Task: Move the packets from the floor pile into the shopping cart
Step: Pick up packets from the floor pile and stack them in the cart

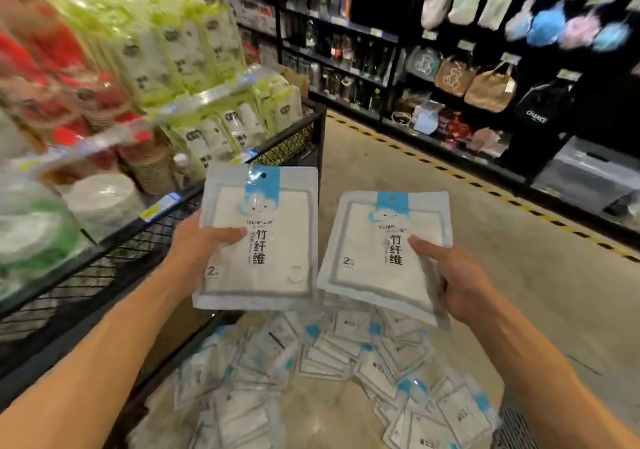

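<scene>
Two flat white packets are held up side by side over the floor pile (346, 372). The left packet (258, 237) and the right packet (381, 254) look alike: a blue tab at the top with a hang hole, a white cloud face below it, a grey border, and white cloth showing through. Each reads "yunlei" above the large black characters 竹纤维, with a "2" near the lower left corner. The left hand (204, 240) grips its packet at the left edge, thumb on the front. The right hand (453, 275) grips the right packet at its right edge, thumb on the front; it may hold more than one. The pile of like packets lies scattered on the near floor. The black mesh cart (145, 240) stands at left. On a far right shelf (467, 150), a black bag (540, 105) reads "CHANCE".
</scene>
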